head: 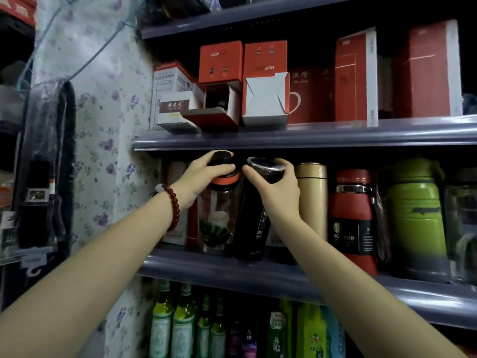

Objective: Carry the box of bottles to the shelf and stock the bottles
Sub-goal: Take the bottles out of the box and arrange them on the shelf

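Note:
Two bottles stand side by side at the left end of the middle shelf (258,273). My left hand (198,178) grips the black lid of a clear bottle (219,215) with an orange collar and a leaf print. My right hand (280,186) grips the wrapped top of a tall black bottle (251,228). Both bottles rest on the shelf board, touching each other. No carrying box is in view.
Right of my hands stand a gold flask (312,192), a red flask (353,218) and a green flask (415,215). Red and white boxes (265,81) fill the shelf above. Green bottles (180,324) line the shelf below. A floral-papered wall (103,125) is left.

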Demonstrator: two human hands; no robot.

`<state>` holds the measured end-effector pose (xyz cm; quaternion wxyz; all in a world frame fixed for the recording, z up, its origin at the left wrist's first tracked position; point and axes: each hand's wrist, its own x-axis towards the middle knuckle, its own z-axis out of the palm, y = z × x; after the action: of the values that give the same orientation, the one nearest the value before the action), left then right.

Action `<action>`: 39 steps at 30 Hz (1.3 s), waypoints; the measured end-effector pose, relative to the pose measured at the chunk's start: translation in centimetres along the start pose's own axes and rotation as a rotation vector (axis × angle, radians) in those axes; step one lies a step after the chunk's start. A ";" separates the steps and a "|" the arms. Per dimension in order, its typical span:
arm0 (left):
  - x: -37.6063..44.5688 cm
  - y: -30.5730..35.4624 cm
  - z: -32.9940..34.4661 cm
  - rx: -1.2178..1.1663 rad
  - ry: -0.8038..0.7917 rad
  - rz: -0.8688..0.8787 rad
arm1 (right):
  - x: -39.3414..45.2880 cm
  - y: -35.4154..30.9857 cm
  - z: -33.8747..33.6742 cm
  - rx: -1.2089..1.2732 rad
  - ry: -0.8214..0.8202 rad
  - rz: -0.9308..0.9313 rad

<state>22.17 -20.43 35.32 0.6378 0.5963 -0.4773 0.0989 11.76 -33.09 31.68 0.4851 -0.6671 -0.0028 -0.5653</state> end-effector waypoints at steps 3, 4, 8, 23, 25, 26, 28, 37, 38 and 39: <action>0.8 -0.3 -0.4 0.008 -0.103 -0.047 | 0.1 0.7 0.2 0.020 -0.009 0.041; 1.0 -0.4 -0.5 0.021 -0.117 -0.038 | 0.1 0.9 0.3 0.024 -0.007 0.055; 1.7 -1.8 -0.4 0.154 -0.067 0.032 | 0.9 1.6 0.3 0.016 -0.018 0.091; 2.3 -6.6 -0.5 0.057 0.132 -0.189 | 0.6 4.9 2.3 -0.202 -0.103 0.106; 2.1 -7.3 -0.7 0.055 0.113 -0.233 | 0.4 5.2 2.4 -0.206 -0.088 0.106; 1.9 -7.6 -0.7 0.057 0.093 -0.239 | 0.2 5.2 2.3 -0.208 -0.088 0.114; 1.0 -8.3 -0.6 0.067 0.060 -0.237 | -0.3 5.5 1.8 -0.228 -0.117 0.154; -3.4 -11.7 -0.7 0.154 0.003 -0.278 | -3.1 7.7 1.6 -0.418 -0.145 0.343; -3.4 -11.6 -0.8 0.153 0.015 -0.267 | -3.0 7.6 1.7 -0.424 -0.134 0.347; -3.3 -11.6 -1.0 0.152 0.015 -0.267 | -2.8 7.6 1.9 -0.430 -0.133 0.358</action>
<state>29.06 -21.24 25.36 0.6019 0.7002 -0.3802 0.0534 16.38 -34.38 24.82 0.4232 -0.7803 0.2032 -0.4131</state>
